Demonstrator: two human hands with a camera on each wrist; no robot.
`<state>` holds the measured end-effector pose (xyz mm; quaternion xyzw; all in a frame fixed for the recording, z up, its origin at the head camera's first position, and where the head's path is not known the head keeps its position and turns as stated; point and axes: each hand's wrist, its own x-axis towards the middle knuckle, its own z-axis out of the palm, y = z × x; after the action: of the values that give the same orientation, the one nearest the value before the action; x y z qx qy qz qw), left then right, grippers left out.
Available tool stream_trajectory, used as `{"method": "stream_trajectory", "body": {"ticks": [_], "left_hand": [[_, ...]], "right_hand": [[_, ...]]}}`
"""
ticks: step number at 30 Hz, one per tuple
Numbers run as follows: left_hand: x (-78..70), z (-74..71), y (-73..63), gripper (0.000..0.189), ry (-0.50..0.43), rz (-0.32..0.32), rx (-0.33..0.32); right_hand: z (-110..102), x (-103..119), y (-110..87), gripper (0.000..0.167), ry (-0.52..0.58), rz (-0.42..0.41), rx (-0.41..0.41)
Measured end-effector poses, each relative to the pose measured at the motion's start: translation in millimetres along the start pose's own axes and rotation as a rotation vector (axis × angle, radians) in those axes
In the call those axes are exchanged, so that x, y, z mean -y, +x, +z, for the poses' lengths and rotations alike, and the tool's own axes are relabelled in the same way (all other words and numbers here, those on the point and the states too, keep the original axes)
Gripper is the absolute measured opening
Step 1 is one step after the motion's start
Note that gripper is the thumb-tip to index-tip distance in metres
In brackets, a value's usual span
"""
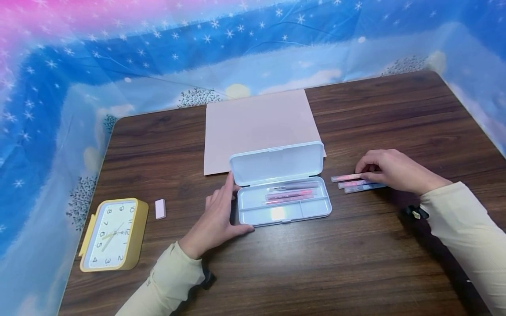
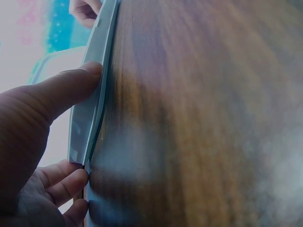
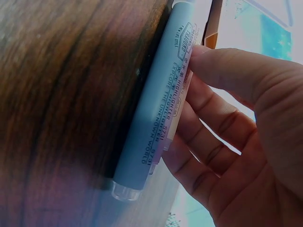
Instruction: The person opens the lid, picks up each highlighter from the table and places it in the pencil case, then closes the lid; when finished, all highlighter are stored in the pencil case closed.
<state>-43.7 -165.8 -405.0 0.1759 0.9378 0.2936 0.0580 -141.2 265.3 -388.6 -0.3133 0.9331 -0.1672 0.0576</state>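
A white pencil case lies with its lid raised, several slim pens in its long compartment. My left hand holds its left end: the thumb presses the front wall, the other fingers are at the left side. In the left wrist view, the thumb lies across the case wall. To the right, three highlighters lie side by side. My right hand pinches the farthest, a pink-orange highlighter; a purple one and a blue one lie nearer. The blue highlighter's barrel shows printed lettering.
A pale pink sheet lies behind the case, partly hidden by the lid. On the left are a small white eraser and a yellow alarm clock on the dark wooden table. A patterned cloth hangs behind the table.
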Motion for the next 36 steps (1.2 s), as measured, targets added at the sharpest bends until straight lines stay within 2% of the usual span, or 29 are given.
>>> {"method": "stream_trajectory", "body": {"ticks": [13,17,20,25,31,36], "left_hand": [[-1.4,0.1,-0.3,0.139,-0.002,-0.008,0.005],[-1.6,-0.3,-0.3,0.138,0.000,-0.008,0.010],[-1.8,-1.4,-0.1,0.138,-0.001,-0.008,0.011],[-0.7,-3.0,0.8,0.138,-0.003,-0.008,0.007],[0.0,-2.6,0.9,0.138,-0.004,-0.013,0.010],[-0.1,-1.5,0.5,0.138,-0.002,-0.014,0.012]], "right_hand": [[-0.5,0.0,-2.6,0.019,-0.007,-0.015,-0.040],[-8.0,7.0,-5.1,0.019,-0.024,-0.040,-0.084],[-16.2,18.7,-5.5,0.022,-0.035,-0.061,-0.120],[-22.8,46.4,1.8,0.024,-0.041,-0.098,-0.125],[-13.5,79.3,19.8,0.016,-0.012,-0.152,-0.071],[-1.2,97.7,35.6,0.012,0.020,-0.188,-0.038]]}}
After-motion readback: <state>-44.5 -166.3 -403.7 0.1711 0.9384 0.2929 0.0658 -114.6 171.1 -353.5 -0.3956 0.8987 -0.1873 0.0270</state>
